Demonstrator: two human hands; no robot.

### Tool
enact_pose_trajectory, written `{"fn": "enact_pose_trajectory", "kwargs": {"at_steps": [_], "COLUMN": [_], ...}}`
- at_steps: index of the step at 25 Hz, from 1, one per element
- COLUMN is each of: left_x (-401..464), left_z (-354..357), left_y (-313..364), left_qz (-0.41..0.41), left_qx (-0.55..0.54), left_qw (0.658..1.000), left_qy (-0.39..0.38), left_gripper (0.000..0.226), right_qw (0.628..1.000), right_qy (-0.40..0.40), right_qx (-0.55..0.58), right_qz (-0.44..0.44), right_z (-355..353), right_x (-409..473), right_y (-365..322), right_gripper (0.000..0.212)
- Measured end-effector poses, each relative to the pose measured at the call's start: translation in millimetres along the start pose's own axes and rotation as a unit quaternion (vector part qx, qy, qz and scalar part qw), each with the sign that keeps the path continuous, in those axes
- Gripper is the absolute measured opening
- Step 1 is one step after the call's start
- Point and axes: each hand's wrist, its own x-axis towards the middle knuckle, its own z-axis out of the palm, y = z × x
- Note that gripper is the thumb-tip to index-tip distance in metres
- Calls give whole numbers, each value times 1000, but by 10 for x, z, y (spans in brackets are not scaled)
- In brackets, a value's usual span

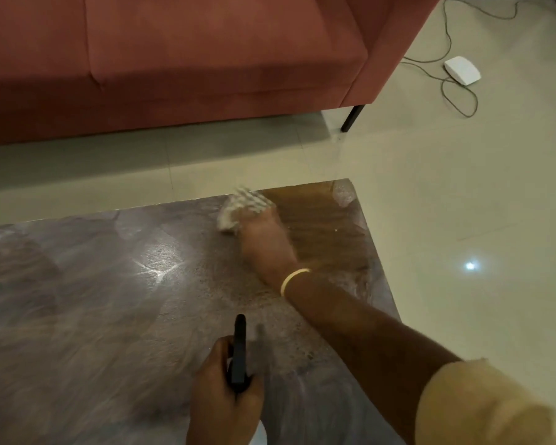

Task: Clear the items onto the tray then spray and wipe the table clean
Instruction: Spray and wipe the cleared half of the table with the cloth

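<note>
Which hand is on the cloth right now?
The right hand, stretched to the table's far corner, presses the white cloth. The left hand holds the black spray bottle.

A pinkish-red sofa [180,59] on a dark leg [352,118] fills the far side. Pale glossy floor tiles [463,194] run beneath and beside it, reflecting a ceiling light. Right of the sofa lies a white box [462,70] with looping dark cable [446,33].

Right hand [264,232] presses cloth [238,208] on table [77,300]; left hand [225,390] grips sprayer [239,354].
</note>
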Motion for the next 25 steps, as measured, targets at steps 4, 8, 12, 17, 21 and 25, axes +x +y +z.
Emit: {"fn": "enact_pose_trajectory", "kwargs": {"at_steps": [4,8,12,17,21,25], "left_x": [-37,15,-45,-151,-330,-400], "left_z": [-203,-367,-542,-604,-684,-631], "left_y": [323,481,519,429,445,422], "left_qz": [18,11,9,-38,-35,-42], "left_qx": [-29,-25,-30,-46,-43,-48], "left_qw": [999,999,999,998,998,997], "left_qy": [20,31,24,18,-18,-32], "left_gripper": [19,19,24,24,24,23], "right_qw": [992,997,987,992,964,997], "right_qy": [-6,-55,29,-101,7,-57], "right_qx": [59,52,68,24,22,-30], "right_qz": [111,-24,146,-73,265,-38], "right_z": [113,6,-111,13,-367,-232], "right_x": [282,48,231,-272,-428,-956], "right_y": [133,-445,-71,-498,148,-169], "right_gripper": [47,46,43,47,42,46]}}
